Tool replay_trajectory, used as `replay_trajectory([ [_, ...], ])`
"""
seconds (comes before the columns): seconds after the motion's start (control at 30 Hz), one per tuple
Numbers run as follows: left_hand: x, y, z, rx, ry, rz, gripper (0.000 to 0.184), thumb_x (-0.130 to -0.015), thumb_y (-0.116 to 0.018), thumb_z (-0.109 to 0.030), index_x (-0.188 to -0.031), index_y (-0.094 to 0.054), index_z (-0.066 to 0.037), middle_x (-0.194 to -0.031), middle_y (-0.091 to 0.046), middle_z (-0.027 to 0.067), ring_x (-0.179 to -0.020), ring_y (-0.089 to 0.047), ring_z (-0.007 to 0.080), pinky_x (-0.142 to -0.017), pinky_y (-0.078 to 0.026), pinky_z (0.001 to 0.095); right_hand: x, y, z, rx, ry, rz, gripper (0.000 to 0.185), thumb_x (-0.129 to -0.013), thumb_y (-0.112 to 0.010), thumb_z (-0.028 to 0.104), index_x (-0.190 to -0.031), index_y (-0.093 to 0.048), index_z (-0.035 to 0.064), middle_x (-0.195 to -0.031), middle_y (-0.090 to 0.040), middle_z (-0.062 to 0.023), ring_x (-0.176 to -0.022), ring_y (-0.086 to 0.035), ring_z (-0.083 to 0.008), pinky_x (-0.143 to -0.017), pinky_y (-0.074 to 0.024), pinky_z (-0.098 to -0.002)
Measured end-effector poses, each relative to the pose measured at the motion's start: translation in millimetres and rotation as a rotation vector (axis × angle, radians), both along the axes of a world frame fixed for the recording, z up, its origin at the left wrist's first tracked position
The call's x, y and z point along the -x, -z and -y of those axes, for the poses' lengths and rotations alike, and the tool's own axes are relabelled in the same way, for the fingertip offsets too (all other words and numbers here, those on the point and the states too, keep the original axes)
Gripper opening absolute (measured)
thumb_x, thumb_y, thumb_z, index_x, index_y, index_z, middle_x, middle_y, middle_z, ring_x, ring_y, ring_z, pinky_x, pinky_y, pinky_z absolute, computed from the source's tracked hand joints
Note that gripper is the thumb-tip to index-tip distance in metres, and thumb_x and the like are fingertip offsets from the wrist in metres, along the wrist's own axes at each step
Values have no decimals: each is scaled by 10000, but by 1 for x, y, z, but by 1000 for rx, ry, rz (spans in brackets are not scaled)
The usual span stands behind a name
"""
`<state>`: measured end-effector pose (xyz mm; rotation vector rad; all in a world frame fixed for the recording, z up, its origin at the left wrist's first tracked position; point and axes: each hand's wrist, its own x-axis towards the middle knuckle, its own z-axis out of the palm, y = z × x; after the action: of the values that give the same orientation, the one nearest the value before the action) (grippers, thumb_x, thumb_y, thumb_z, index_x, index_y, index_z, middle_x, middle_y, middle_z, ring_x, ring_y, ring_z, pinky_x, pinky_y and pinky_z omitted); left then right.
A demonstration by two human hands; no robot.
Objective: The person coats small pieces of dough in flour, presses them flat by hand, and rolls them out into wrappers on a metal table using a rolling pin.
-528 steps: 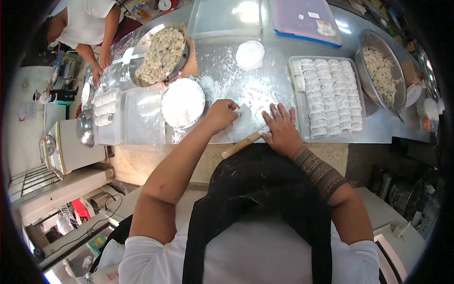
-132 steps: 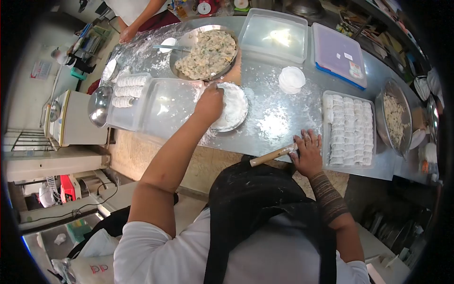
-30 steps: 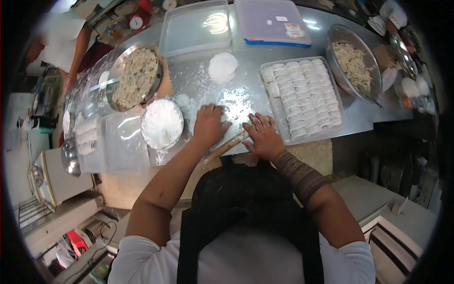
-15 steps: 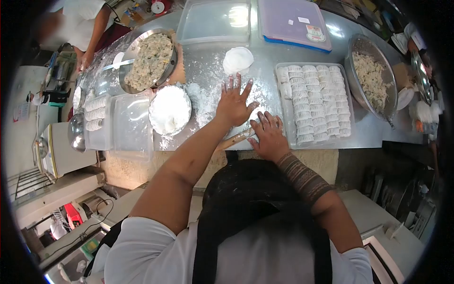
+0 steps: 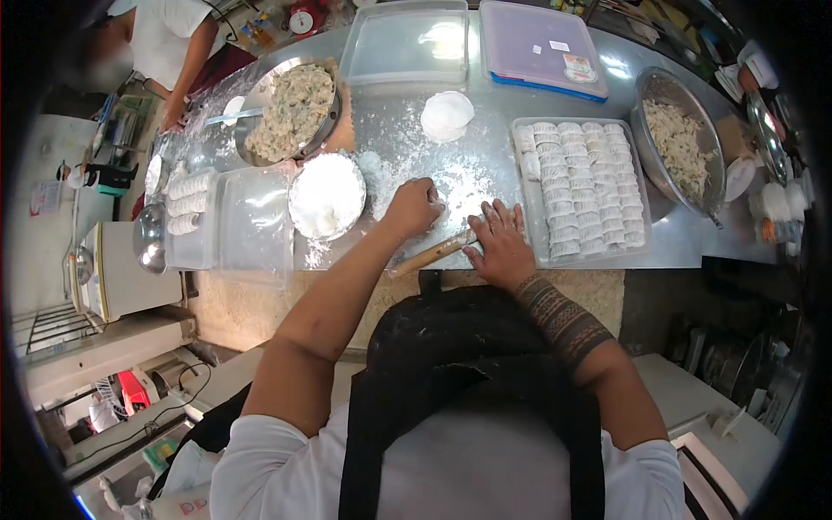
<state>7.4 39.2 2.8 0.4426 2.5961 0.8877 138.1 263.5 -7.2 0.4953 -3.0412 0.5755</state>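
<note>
My left hand is closed over the floured metal table, its fingertips at something pale and small that I cannot make out. Close by on the right, my right hand lies over the upper end of a wooden rolling pin, thumb and palm against it. The pin slants down-left along the table's near edge. Beyond my hands is a stack of round white wrappers. A round container of white flour stands left of my left hand. Rows of pleated white dumplings fill a tray at the right.
A pan of filling with a spatula stands at the back left, a bowl of filling at the far right. An uncovered plastic box and a purple-lidded box are at the back. Another person works at the upper left.
My left hand was spread flat near the wrappers half a second ago; it has come back toward me and its fingers have curled. My right hand stays at the rolling pin. The view has shifted slightly.
</note>
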Motion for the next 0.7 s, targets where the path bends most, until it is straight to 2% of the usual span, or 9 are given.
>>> replay_trajectory([
  [0.03, -1, 0, -3, -53, -65, 69, 309, -822, -860, -179, -1010, -674, -18, -936, -700, 185, -892, -703, 338, -833, -556, 416, 0, -1, 0, 9, 1, 1, 587, -1030, -614, 447, -1470, -582, 60, -1565, -503, -270, -1561, -332, -439, -1304, -122, -657],
  [0.13, 1, -11, -8, -190, -90, -99, 322, -815, -845, -139, -1067, -676, -31, -998, -713, 175, -950, -708, 338, -876, -563, 417, 0, -3, 0, 27, 6, -5, 586, -1025, -621, 450, -1463, -585, 63, -1564, -505, -267, -1554, -343, -444, -1306, -125, -653],
  [0.23, 9, -4, -4, -262, 64, -390, 328, -831, -803, -99, -1135, -688, -52, -1075, -717, 169, -1035, -699, 353, -934, -555, 440, -3, -3, 2, 28, 14, -17, 589, -1020, -628, 456, -1463, -584, 70, -1561, -510, -263, -1548, -352, -447, -1306, -129, -652],
  [0.33, 7, 6, 14, -48, 380, -379, 351, -853, -763, -67, -1197, -695, -60, -1130, -711, 184, -1106, -679, 380, -998, -535, 468, -3, -3, 1, 14, 17, -9, 590, -1019, -632, 457, -1468, -581, 78, -1558, -513, -258, -1548, -354, -444, -1305, -134, -654],
  [0.43, 1, 7, 23, -209, 201, -459, 352, -879, -763, -94, -1223, -699, -53, -1113, -710, 198, -1107, -672, 401, -1007, -524, 486, -2, -1, 0, 9, 21, -16, 591, -1019, -633, 457, -1473, -579, 82, -1560, -513, -254, -1551, -352, -442, -1303, -138, -655],
  [0.53, 23, 2, 12, -79, 32, -365, 290, -879, -763, -137, -1149, -719, -41, -1104, -703, 221, -1083, -663, 410, -1012, -523, 473, -4, 0, 1, 15, 17, -33, 596, -1021, -632, 458, -1477, -577, 77, -1566, -507, -252, -1558, -343, -441, -1302, -137, -661],
  [0.57, 26, 0, 5, -83, 19, -231, 319, -865, -829, -212, -1099, -728, -21, -1098, -718, 212, -1085, -677, 409, -980, -529, 483, -3, -2, 1, 17, 13, -31, 598, -1022, -632, 458, -1478, -577, 75, -1567, -505, -253, -1560, -339, -442, -1301, -134, -664],
  [0.67, 35, 2, -9, 58, 152, -186, 299, -842, -859, -205, -1021, -721, -9, -1006, -729, 171, -994, -706, 349, -911, -553, 437, -2, -2, -1, 3, 1, -35, 607, -1023, -633, 453, -1487, -572, 67, -1582, -489, -259, -1566, -325, -457, -1293, -123, -685],
  [0.7, 33, -1, -9, 2, 123, -55, 300, -832, -868, -192, -1012, -713, -10, -977, -724, 153, -960, -706, 320, -883, -556, 418, -2, -2, 0, 0, -1, -36, 610, -1024, -633, 451, -1491, -569, 65, -1589, -481, -263, -1567, -320, -463, -1290, -119, -693],
])
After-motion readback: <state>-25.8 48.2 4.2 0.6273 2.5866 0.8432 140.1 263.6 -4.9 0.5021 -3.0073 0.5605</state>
